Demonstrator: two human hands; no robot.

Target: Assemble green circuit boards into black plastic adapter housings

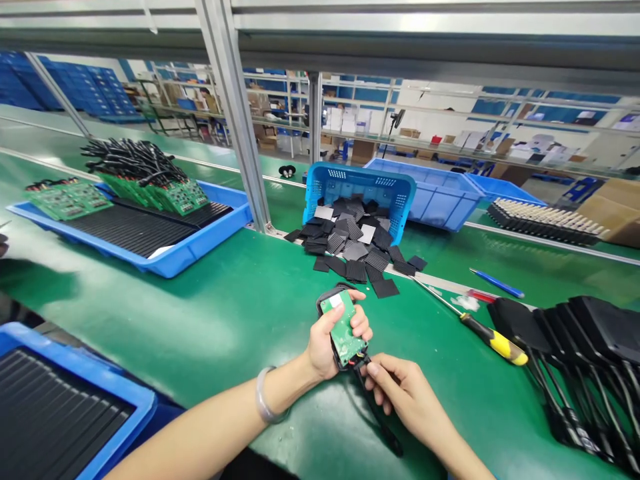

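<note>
My left hand [323, 343] is wrapped round a black plastic housing [324, 303] with a green circuit board [345, 337] seated in it, thumb pressed on the board's face. At the lower end of the board, short red and yellow wires show. My right hand [403, 390] pinches the black cable [373, 400] just where it leaves the housing. The cable's far end hangs down toward the bench's front edge. A screwdriver [493, 339] with a yellow and black handle lies to the right of my hands.
A blue basket [360, 175] lies tipped, spilling black squares [355, 250]. At left stands a blue tray [170, 267] of boards with cables; another blue tray [145, 407] is nearer. Black cabled units [565, 333] crowd the right, near a blue pen [497, 283]. A metal post [235, 113] rises behind.
</note>
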